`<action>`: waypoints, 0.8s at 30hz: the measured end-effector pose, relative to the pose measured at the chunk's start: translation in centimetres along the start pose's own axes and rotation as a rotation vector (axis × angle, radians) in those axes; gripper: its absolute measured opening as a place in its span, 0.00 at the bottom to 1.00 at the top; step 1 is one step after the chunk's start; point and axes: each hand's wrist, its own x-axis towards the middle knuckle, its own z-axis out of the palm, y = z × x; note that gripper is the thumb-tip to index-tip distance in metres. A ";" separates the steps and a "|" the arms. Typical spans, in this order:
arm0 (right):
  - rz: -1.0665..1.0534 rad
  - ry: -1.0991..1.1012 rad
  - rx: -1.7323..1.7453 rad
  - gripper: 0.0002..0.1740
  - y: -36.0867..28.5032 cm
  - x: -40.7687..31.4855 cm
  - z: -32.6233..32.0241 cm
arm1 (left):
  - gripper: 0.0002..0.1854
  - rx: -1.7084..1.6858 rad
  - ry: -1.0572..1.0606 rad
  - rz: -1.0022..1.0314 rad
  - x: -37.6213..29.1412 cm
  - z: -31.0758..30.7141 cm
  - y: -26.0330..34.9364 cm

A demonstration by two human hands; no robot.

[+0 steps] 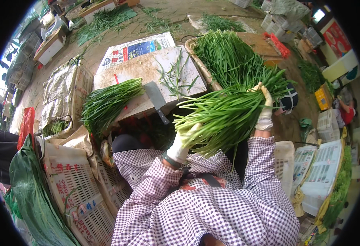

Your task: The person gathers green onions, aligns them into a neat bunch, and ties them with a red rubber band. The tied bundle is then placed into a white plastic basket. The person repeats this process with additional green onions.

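Observation:
A thick bundle of garlic chives [226, 113] lies across both of my gloved hands above my lap. My left hand [183, 141] grips its pale stem ends from below. Around the leafy end curls my right hand [265, 106], its fingers partly hidden by leaves. On the white board [127, 109] before me rests another bunch of chives [115, 98], its leaves hanging over the left edge. A cleaver [156, 95] lies beside that bunch, its dark handle sticking out past the board's front edge. Loose green leaves [175, 75] are scattered on the board's right part.
Behind the held bundle, a tan crate [209, 77] is heaped with chives [229, 58]. Plastic crates [78, 184] stand close on my left, more [320, 175] on my right. A printed sack [137, 49] lies beyond the board. Another person [347, 110] is at far right.

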 end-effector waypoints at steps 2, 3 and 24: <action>-0.092 -0.180 0.042 0.11 -0.2 -0.6 0.9 | 0.25 -0.077 -0.208 0.161 -1.0 0.5 0.9; -0.092 -0.260 0.088 0.11 -0.3 -0.9 1.3 | 0.27 -0.078 -0.283 0.236 -1.3 0.7 1.2; -0.200 -0.212 0.025 0.11 -1.3 -0.9 3.1 | 0.11 0.212 0.077 0.147 -2.1 -6.3 4.7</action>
